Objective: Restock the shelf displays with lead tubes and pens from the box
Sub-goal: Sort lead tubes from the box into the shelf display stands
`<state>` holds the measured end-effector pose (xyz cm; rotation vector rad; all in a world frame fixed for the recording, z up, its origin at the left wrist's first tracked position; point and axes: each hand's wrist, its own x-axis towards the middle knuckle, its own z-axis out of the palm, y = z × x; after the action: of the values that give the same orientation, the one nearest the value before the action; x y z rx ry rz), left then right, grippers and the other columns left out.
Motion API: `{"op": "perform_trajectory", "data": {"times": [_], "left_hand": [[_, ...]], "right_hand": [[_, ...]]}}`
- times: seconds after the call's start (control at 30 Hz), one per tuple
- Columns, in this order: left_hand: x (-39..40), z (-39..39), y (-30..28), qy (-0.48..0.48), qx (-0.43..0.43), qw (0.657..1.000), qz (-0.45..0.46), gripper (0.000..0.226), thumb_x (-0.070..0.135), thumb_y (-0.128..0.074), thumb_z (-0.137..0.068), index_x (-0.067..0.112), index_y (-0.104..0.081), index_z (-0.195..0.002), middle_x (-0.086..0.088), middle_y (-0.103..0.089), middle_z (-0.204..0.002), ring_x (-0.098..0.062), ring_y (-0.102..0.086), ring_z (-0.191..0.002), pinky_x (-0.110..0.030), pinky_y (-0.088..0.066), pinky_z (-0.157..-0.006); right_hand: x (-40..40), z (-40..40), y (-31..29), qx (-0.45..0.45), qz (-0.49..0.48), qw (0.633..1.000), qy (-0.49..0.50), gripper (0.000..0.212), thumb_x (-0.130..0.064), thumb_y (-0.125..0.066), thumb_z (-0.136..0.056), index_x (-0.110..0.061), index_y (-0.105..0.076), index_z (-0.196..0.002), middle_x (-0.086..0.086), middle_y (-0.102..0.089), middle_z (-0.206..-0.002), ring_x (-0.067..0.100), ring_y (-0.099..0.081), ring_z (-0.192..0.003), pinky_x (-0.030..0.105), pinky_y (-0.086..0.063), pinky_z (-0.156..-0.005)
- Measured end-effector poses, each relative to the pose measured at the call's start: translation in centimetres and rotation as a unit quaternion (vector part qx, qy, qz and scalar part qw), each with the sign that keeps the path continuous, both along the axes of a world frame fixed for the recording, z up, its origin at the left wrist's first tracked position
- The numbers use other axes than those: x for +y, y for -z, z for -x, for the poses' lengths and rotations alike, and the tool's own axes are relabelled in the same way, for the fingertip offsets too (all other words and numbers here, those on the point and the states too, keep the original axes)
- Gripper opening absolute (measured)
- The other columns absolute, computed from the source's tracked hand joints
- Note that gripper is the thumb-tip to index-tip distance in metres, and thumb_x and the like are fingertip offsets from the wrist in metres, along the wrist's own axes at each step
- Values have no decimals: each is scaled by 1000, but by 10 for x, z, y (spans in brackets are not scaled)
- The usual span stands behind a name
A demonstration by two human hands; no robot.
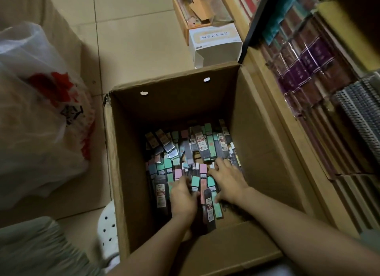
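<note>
A deep cardboard box [127,173] stands open on the floor, its bottom covered with several flat lead tubes [203,144] with green, pink and dark caps. Both my arms reach down into it. My left hand [183,199] is closed around a small bunch of tubes, among them a green-capped tube [195,183] and a pink one [203,173]. My right hand [228,181] lies palm down on the pile just to the right, fingers spread over the tubes and touching the bunch. No pens can be made out.
A shelf [320,94] packed with wrapped notebooks runs along the right. A white carton [216,45] and an open brown box [197,10] sit beyond the box on the tiled floor. A plastic bag [41,111] bulges at left; a white perforated stool [107,224] shows beside the box.
</note>
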<state>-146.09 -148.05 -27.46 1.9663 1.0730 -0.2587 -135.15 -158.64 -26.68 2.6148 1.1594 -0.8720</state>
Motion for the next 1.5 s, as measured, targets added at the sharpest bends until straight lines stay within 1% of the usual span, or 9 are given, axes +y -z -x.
{"op": "perform_trajectory", "data": {"times": [0.3, 0.47, 0.67, 0.8, 0.9, 0.97, 1.1, 1.3, 1.5], "left_hand": [[6, -12, -1, -97, -16, 993, 61, 19, 13, -62, -92, 17, -56, -110, -3, -61, -107, -17, -62, -94, -29, -53, -77], [7, -10, -22, -190, -84, 951, 229, 19, 9, -48, -99, 19, -50, -115, -8, -68, -99, -18, -69, -84, -34, -59, -68], [12, -10, -42, -167, -91, 931, 312, 16, 14, -37, -104, 25, -46, -110, -4, -63, -90, -13, -63, -70, -26, -54, -56], [9, -7, -46, -101, -74, 937, 325, 32, 15, -57, -95, 31, -42, -119, -2, -61, -110, -18, -63, -97, -36, -57, -77], [11, -3, -46, -110, -68, 955, 265, 41, 9, -58, -94, 23, -46, -130, 2, -60, -107, -21, -60, -104, -40, -54, -86], [15, -4, -43, -131, -54, 957, 252, 39, 9, -58, -94, 20, -48, -130, -1, -60, -109, -24, -59, -107, -45, -51, -94], [14, -4, -37, -190, -26, 944, 267, 33, 8, -55, -95, 17, -49, -127, -5, -59, -112, -25, -58, -105, -45, -50, -94], [11, -3, -26, -257, -8, 921, 292, 23, 0, -52, -95, 12, -53, -114, -3, -60, -86, -14, -56, -72, -24, -44, -55], [14, -4, -20, -240, 17, 931, 274, 19, 4, -54, -95, 12, -53, -112, -9, -62, -101, -26, -60, -94, -40, -52, -87]], "right_hand": [[6, -9, -5, 47, -88, 982, 159, 67, -31, -87, -66, -24, -50, -121, -1, -40, -126, 18, -40, -118, 36, -43, -101], [3, -12, -18, 152, -232, 897, 344, 34, -7, -69, -86, -24, -49, -108, -7, -59, -101, 14, -64, -94, 21, -56, -67], [8, -12, -42, 247, -296, 833, 398, 27, 0, -65, -88, -23, -59, -101, -2, -59, -95, 15, -66, -82, 25, -60, -62], [18, -2, -47, 289, -281, 843, 356, 31, -2, -67, -87, -24, -61, -108, 4, -61, -106, 20, -68, -86, 28, -60, -67], [18, 1, -48, 337, -294, 806, 387, 33, -3, -69, -86, -23, -64, -111, 5, -62, -105, 25, -70, -91, 34, -61, -72], [14, 0, -45, 307, -274, 834, 367, 38, -14, -75, -83, -22, -63, -118, 2, -64, -106, 21, -68, -98, 35, -60, -81], [-3, -1, -35, 101, -53, 988, 106, 58, -44, -80, -72, -29, -59, -124, -1, -45, -133, 18, -39, -126, 39, -35, -109], [-7, 6, -10, 3, 28, 998, -64, 90, -72, -73, -61, -28, -47, -134, 6, -21, -150, 28, -18, -138, 46, -19, -115], [0, 7, 3, 12, -37, 999, -23, 66, -61, -76, -66, -25, -58, -118, 0, -34, -133, 22, -28, -124, 39, -28, -106]]}}
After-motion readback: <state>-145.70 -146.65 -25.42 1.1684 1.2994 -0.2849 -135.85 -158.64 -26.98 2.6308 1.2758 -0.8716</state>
